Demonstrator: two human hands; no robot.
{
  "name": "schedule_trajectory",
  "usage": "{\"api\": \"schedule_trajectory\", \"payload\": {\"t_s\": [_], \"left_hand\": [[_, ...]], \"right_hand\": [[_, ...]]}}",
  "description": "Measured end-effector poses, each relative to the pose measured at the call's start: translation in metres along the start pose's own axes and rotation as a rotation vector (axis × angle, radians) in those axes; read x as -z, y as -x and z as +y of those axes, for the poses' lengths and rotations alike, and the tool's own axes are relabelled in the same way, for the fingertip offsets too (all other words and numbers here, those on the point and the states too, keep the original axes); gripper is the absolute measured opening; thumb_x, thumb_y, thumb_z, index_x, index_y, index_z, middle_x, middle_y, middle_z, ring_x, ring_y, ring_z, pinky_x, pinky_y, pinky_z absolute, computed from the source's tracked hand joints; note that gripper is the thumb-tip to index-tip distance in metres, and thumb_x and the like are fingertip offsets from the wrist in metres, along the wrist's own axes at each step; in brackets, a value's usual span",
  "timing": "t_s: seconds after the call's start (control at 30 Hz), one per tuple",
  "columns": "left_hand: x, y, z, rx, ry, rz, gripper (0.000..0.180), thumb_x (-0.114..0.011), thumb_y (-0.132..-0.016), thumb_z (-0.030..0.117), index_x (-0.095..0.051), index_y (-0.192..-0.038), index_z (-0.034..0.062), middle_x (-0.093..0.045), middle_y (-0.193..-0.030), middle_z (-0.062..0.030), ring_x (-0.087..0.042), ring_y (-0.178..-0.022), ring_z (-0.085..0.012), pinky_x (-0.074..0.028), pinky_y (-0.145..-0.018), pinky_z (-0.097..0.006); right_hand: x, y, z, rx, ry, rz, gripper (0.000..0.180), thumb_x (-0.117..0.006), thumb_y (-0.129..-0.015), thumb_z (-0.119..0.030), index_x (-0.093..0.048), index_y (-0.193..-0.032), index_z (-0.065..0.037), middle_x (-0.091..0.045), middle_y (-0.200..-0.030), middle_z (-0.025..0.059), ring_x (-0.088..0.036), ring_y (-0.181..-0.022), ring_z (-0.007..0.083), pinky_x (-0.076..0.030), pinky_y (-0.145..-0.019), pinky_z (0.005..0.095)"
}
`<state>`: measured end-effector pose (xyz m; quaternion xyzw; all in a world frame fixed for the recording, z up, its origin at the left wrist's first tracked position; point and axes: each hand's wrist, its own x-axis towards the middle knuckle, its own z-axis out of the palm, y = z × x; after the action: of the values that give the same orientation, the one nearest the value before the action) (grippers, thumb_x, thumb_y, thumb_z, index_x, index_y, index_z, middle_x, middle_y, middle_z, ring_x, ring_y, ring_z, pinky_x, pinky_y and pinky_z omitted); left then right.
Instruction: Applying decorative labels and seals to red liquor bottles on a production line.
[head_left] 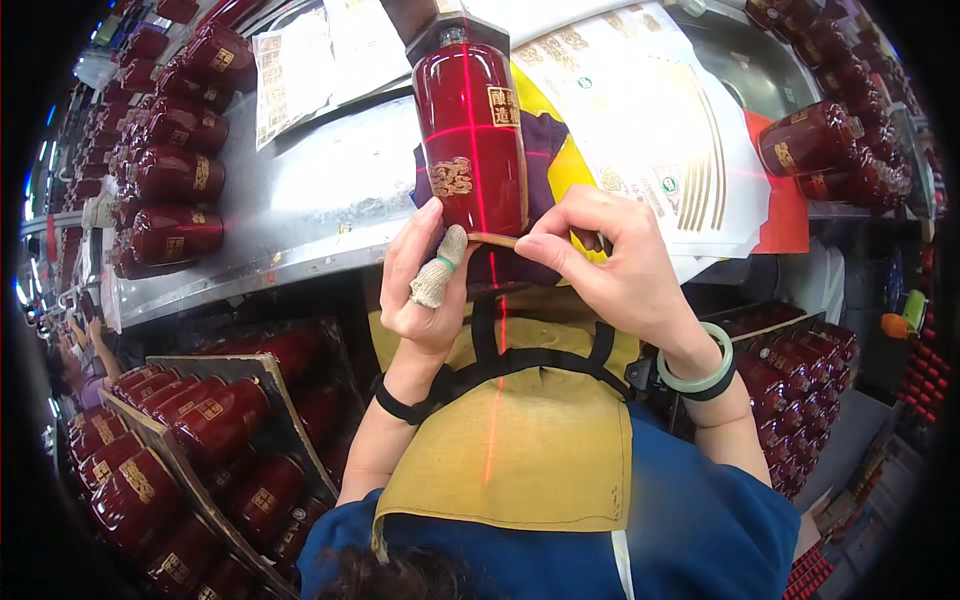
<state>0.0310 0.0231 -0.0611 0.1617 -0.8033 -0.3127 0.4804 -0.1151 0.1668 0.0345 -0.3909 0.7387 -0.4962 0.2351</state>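
Observation:
A glossy dark-red bottle (470,140) with gold markings lies in front of me, its base toward me and its neck pointing away. Across the base runs a thin gold-brown strip (492,240). My left hand (420,290) is closed at the strip's left end, its fingertips by the bottle's lower left edge; a knitted finger cover (438,270) tied with a green band sheathes its thumb. Between thumb and fingers, my right hand (610,245) pinches the strip's right end. Red laser lines cross the bottle. Dark purple cloth (545,135) lies beneath it.
White sheets with gold prints and strips (640,110) lie right of the bottle. The metal worktop (300,210) extends left, with rows of red bottles (175,175) beyond. More bottles stand at the right (815,140) and in divided crates (215,420) below. Dark brackets (440,25) surround the bottle's neck.

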Motion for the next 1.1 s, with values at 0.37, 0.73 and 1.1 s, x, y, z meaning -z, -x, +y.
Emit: {"api": "schedule_trajectory", "payload": {"t_s": [0.37,0.73,1.1], "left_hand": [[-0.006,-0.017,0.017,-0.305,-0.301,0.029,0.044,-0.083,-0.08,-0.008,-0.069,-0.122,-0.0089,-0.071,-0.122,-0.0209,-0.07,-0.112,-0.0317,-0.061,-0.09,-0.036],[0.002,-0.009,0.005,-0.124,-0.095,-0.037,0.041,-0.081,-0.079,-0.012,-0.071,-0.119,-0.0072,-0.073,-0.118,-0.0198,-0.071,-0.109,-0.0312,-0.058,-0.095,-0.038],[-0.005,-0.016,0.019,-0.335,-0.315,-0.058,0.033,-0.083,-0.081,-0.004,-0.074,-0.112,-0.0059,-0.07,-0.125,-0.0162,-0.064,-0.119,-0.0331,-0.058,-0.097,-0.039]], "right_hand": [[0.001,-0.005,0.027,-0.009,0.097,0.051,0.022,-0.08,-0.088,-0.019,-0.074,-0.085,0.002,-0.066,-0.073,0.0129,-0.063,-0.066,0.0263,-0.046,-0.063,0.0373],[-0.009,-0.007,0.028,-0.039,0.046,0.054,0.023,-0.08,-0.089,-0.02,-0.075,-0.087,0.002,-0.069,-0.074,0.0126,-0.064,-0.064,0.0201,-0.047,-0.06,0.0341],[-0.008,-0.008,0.027,-0.03,0.046,0.052,0.023,-0.08,-0.089,-0.019,-0.075,-0.087,0.003,-0.069,-0.075,0.0127,-0.064,-0.065,0.0209,-0.049,-0.062,0.0339]]}}
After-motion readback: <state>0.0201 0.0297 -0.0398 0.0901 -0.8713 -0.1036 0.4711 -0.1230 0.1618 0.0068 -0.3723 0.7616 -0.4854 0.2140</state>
